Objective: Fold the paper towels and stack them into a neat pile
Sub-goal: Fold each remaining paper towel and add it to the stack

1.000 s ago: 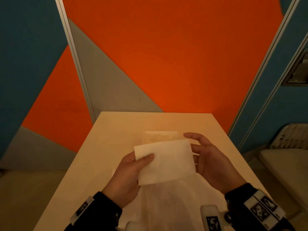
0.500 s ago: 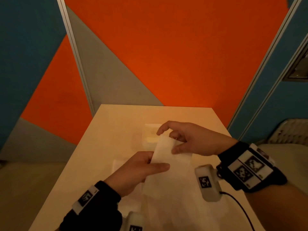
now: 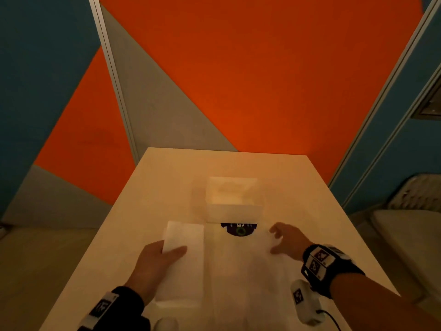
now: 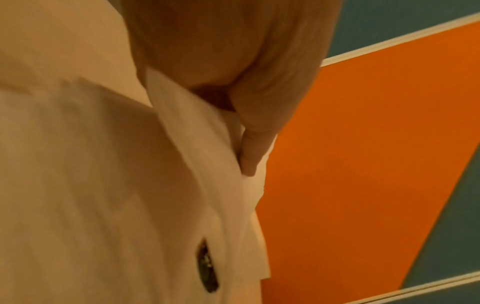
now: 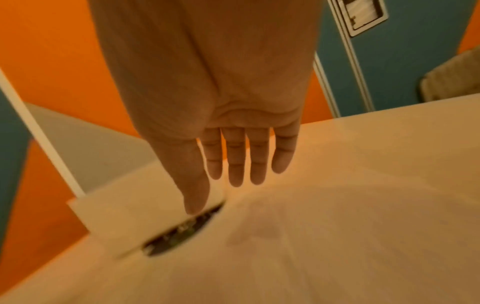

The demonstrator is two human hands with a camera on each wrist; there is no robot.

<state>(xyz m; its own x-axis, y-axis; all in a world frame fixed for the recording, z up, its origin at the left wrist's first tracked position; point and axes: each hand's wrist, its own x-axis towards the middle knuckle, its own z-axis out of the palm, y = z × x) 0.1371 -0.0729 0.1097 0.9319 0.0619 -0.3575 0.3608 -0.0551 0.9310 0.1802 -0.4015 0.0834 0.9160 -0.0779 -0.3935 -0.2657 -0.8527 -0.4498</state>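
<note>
My left hand [image 3: 172, 251] pinches a folded white paper towel [image 3: 185, 237] by its near edge, thumb on top, over the table's left-middle. In the left wrist view the thumb [image 4: 249, 156] presses on the folded layers [image 4: 221, 185]. My right hand [image 3: 276, 240] is open with straight fingers [image 5: 233, 164], holding nothing, above the right edge of a flat unfolded sheet [image 3: 238, 278]. A pile of folded towels [image 3: 232, 204] stands farther back in the middle, also visible in the right wrist view as the pile [image 5: 124, 218].
The pale table [image 3: 167, 177] ends close on the left, right and far sides. A dark round printed mark [image 3: 238, 231] shows between the pile and the flat sheet. A light seat [image 3: 410, 237] stands at the right, and orange, grey and blue wall panels behind.
My right hand let go of the towel and swung right, opening over the flat sheet. My left hand carried the folded towel leftward and lower. The pile behind came into full view.
</note>
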